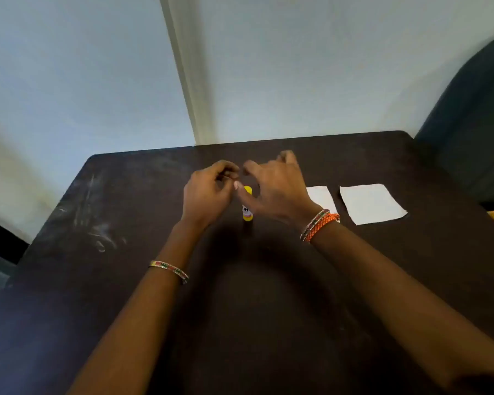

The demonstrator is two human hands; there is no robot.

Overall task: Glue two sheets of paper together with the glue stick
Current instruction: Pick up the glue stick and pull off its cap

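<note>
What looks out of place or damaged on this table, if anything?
Nothing is spilled or broken. The dark table has pale smears and scratches on its left side. The two paper sheets lie flat, apart from each other. The glue stick stands upright between the hands.

A dark brown tabletop (103, 280) with rounded far corners fills the lower half of the view, its left part marked with pale, chalky smears (97, 223). Behind it rises a plain, pale bluish-white wall (69, 81), split by a cream vertical strip (183, 75) that runs down to the tabletop's far edge. At the right edge stands a dark blue-grey chair back (474, 132). The light is soft and even.
</note>
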